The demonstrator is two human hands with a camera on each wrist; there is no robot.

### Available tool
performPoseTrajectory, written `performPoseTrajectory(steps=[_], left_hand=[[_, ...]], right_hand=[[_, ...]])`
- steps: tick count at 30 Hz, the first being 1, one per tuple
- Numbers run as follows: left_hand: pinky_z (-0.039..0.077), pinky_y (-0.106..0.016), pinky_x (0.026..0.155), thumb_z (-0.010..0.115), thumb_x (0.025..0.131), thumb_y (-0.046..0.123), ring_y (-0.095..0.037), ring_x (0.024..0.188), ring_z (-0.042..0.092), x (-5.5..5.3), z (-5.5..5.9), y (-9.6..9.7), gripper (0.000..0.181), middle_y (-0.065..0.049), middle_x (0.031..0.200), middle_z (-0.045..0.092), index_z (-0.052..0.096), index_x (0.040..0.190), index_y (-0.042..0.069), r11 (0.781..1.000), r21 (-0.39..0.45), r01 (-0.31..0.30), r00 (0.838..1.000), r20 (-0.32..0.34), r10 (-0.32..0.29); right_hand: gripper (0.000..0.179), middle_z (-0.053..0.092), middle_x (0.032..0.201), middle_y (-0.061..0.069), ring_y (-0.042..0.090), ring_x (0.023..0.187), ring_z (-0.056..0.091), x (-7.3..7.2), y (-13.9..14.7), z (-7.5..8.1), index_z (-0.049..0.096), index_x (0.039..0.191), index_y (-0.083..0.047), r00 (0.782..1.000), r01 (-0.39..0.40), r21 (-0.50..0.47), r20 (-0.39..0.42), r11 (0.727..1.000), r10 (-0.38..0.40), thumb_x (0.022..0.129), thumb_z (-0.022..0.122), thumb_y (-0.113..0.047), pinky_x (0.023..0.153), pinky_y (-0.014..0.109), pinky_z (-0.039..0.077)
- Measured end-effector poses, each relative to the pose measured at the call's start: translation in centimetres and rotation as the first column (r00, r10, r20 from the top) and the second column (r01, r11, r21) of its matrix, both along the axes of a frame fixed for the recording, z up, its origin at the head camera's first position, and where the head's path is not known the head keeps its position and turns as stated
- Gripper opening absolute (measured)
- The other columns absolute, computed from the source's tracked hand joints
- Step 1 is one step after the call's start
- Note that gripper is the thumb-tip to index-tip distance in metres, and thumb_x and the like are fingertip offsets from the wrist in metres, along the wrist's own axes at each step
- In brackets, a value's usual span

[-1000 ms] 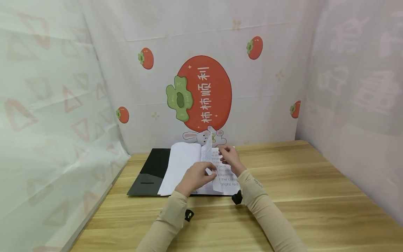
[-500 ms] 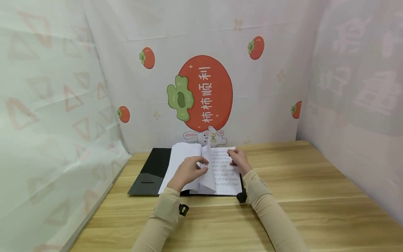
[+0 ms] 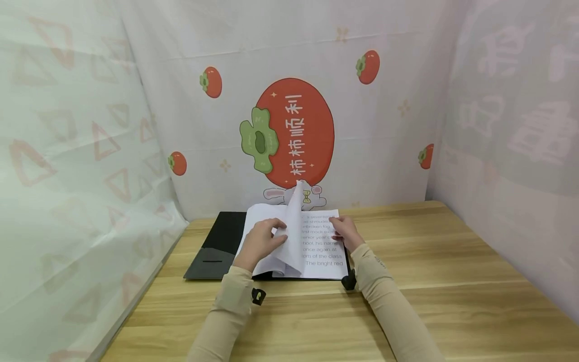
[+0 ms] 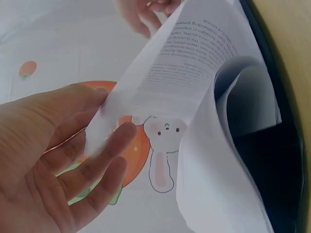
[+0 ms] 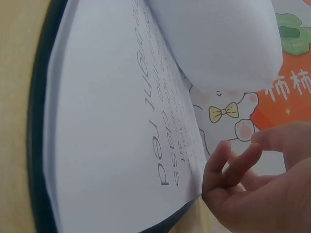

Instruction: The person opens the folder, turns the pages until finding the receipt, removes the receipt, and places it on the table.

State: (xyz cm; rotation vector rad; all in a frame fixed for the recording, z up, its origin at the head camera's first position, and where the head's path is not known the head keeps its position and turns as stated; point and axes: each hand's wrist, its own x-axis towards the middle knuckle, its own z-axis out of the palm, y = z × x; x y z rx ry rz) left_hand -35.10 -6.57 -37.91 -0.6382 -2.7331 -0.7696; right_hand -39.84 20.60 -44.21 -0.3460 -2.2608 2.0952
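Observation:
A black folder (image 3: pixel 228 226) lies spread on the table, with white printed pages in it. My left hand (image 3: pixel 263 243) pinches the free edge of a lifted page (image 3: pixel 295 234); in the left wrist view the edge passes between thumb and fingers (image 4: pixel 127 133). This page stands curved over the middle, its top corner raised. Under it on the right lies a large-print page (image 3: pixel 323 246), flat. At that page's right edge, my right hand (image 3: pixel 346 232) rests with loosely bent fingers, its fingertips (image 5: pixel 221 150) right by the paper and holding nothing.
More turned pages (image 3: pixel 262 213) bulge on the folder's left side, curling at their lower edge (image 4: pixel 243 73). The wooden table (image 3: pixel 443 281) extends to the right and front. A printed cloth (image 3: pixel 384 130) hangs behind, with cloth walls (image 3: pixel 77 166) at the sides.
My left hand has moved left, carrying the lifted page over and uncovering more large print. My right hand has shifted right, away from the lifted page to the lower page's right edge.

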Motion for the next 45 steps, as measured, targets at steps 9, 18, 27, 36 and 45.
performPoseTrajectory(steps=[9, 18, 27, 36, 45], left_hand=[[0.060, -0.046, 0.085, 0.082, 0.093, 0.024, -0.027, 0.109, 0.070, -0.3, 0.4, -1.9, 0.031, -0.008, 0.125, 0.074, 0.076, 0.121, 0.012, 0.990, -0.049, -0.131, 0.991, 0.017, 0.132], [0.058, -0.053, 0.087, 0.083, 0.091, 0.029, -0.036, 0.107, 0.070, -0.8, 0.5, -4.0, 0.040, -0.017, 0.132, 0.069, 0.073, 0.124, 0.008, 0.953, -0.095, -0.288, 0.942, 0.149, 0.299], [0.055, -0.056, 0.089, 0.082, 0.092, 0.033, -0.038, 0.106, 0.067, -1.7, -0.5, -6.0, 0.048, -0.023, 0.137, 0.064, 0.067, 0.130, 0.007, 0.943, -0.135, -0.303, 0.902, 0.280, 0.330], [0.051, -0.060, 0.097, 0.080, 0.094, 0.037, -0.039, 0.112, 0.062, -2.0, -1.3, -7.1, 0.052, -0.026, 0.144, 0.059, 0.063, 0.133, 0.008, 0.941, -0.139, -0.307, 0.864, 0.375, 0.337], [0.054, -0.056, 0.092, 0.081, 0.094, 0.033, -0.037, 0.106, 0.062, -2.0, -2.1, -7.5, 0.051, -0.028, 0.144, 0.058, 0.063, 0.134, 0.007, 0.957, -0.089, -0.277, 0.868, 0.404, 0.289]], right_hand=[[0.050, 0.048, 0.084, 0.007, 0.015, 0.073, 0.050, -0.2, 0.4, -0.4, 0.051, 0.142, 0.012, 0.999, -0.033, 0.007, -0.002, 0.999, 0.033, 0.107, 0.056, -0.022, 0.065, 0.022, 0.051], [0.052, 0.053, 0.101, 0.016, 0.017, 0.078, 0.052, -0.1, 0.9, -0.9, 0.050, 0.145, 0.013, 0.999, -0.043, 0.019, 0.012, 0.999, 0.043, 0.108, 0.054, -0.023, 0.069, 0.023, 0.051], [0.055, 0.052, 0.109, 0.017, 0.018, 0.084, 0.052, -0.1, 1.0, -1.0, 0.045, 0.149, 0.016, 0.999, -0.044, 0.002, 0.029, 0.999, 0.044, 0.109, 0.053, -0.021, 0.072, 0.024, 0.053], [0.054, 0.053, 0.111, 0.018, 0.016, 0.080, 0.052, -0.4, 0.9, -1.0, 0.046, 0.149, 0.015, 0.998, -0.050, -0.001, 0.032, 0.999, 0.050, 0.109, 0.053, -0.021, 0.070, 0.022, 0.054], [0.056, 0.054, 0.116, 0.020, 0.018, 0.083, 0.053, -0.4, 0.9, -1.1, 0.044, 0.150, 0.015, 0.998, -0.052, 0.018, 0.044, 0.998, 0.051, 0.109, 0.053, -0.022, 0.071, 0.023, 0.054]])
